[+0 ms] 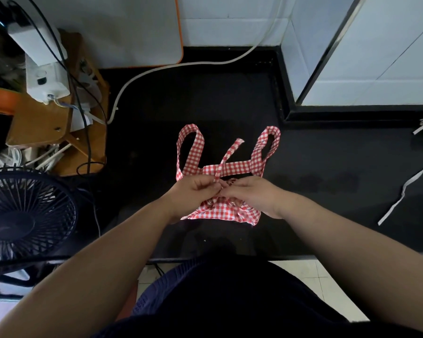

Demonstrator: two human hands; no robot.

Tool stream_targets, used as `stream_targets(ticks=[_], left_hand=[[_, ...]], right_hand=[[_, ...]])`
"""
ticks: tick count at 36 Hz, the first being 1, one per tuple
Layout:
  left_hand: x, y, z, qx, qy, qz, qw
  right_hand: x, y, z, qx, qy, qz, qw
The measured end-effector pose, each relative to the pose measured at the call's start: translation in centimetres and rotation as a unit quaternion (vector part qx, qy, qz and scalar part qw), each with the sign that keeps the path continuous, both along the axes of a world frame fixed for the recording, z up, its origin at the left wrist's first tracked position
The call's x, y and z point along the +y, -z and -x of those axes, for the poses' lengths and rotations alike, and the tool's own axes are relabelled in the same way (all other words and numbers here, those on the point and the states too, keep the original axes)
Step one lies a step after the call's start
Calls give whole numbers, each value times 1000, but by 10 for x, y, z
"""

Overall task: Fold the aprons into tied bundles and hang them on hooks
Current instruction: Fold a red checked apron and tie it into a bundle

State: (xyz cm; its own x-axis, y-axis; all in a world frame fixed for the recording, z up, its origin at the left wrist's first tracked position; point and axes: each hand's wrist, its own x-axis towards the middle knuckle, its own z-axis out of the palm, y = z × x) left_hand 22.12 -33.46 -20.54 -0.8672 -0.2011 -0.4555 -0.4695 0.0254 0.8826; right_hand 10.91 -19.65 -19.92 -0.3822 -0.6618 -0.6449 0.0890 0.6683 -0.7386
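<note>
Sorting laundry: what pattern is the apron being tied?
Red-and-white gingham apron, clearest in the head view.

A single wide-angle camera sits on the person's head. It looks steeply down and a little forward, past the torso and both forearms, onto the black bench. The left hand and right hand, both at the apron, lie near the picture's middle, close below the lens. The tiled wall runs along the top edge and a fan fills the left edge. Straight lines bow towards the corners.
</note>
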Motion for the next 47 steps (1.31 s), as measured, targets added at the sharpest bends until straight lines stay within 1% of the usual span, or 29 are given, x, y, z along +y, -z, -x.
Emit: stream_targets(ticks=[2,5,7,8,9,11,14,17,20,21,23,25,28,30,32,33,36,38,41,43,47], left_hand=[[0,1,1,-2,-23,-11,1000],[1,2,1,-1,-71,-39,997],[1,3,0,-3,-83,-57,995],[1,3,0,-4,-85,-65,994],[1,3,0,-4,-90,-76,993],[1,2,0,-7,-113,-100,988],[1,2,0,-12,-120,-101,988],[4,1,0,-14,-104,-94,990],[8,3,1,-14,-118,-55,991],[10,3,1,-14,-129,-39,991],[13,6,0,-14,-165,-8,986],[18,7,-1,-14,-201,12,979],[23,8,-3,-28,-250,24,968],[23,7,-6,-41,-280,36,959],[19,9,-9,-46,-295,56,953],[17,10,-12,-47,-301,62,951],[15,15,-21,-55,-321,70,943],[14,19,-24,-62,-333,63,939],[12,22,-25,-54,-337,16,940],[11,23,-24,-42,-328,-6,944],[13,22,-27,-33,-284,17,958]], right_hand=[[0,1,-3,28,-9,6,1000],[-3,0,-8,126,-70,0,990],[-3,2,-7,168,-73,-2,983],[-3,3,-6,170,-61,-4,983],[-3,2,-6,159,-45,-8,986],[-3,1,-5,104,-8,-8,995],[-4,1,-1,-29,55,12,998],[-1,-1,1,-164,130,48,977],[4,-1,1,-192,195,87,958],[5,1,-1,-178,223,91,954],[4,6,-7,-91,238,74,964],[2,11,-14,-20,229,56,972],[1,16,-20,45,231,47,971],[5,17,-18,107,223,17,969],[10,19,-16,169,194,-20,966],[12,20,-16,186,181,-38,965],[16,24,-15,200,170,-70,962],[15,25,-16,202,184,-81,959],[12,25,-16,198,214,-91,952],[12,26,-15,196,233,-99,947],[14,25,-14,190,245,-114,944]])
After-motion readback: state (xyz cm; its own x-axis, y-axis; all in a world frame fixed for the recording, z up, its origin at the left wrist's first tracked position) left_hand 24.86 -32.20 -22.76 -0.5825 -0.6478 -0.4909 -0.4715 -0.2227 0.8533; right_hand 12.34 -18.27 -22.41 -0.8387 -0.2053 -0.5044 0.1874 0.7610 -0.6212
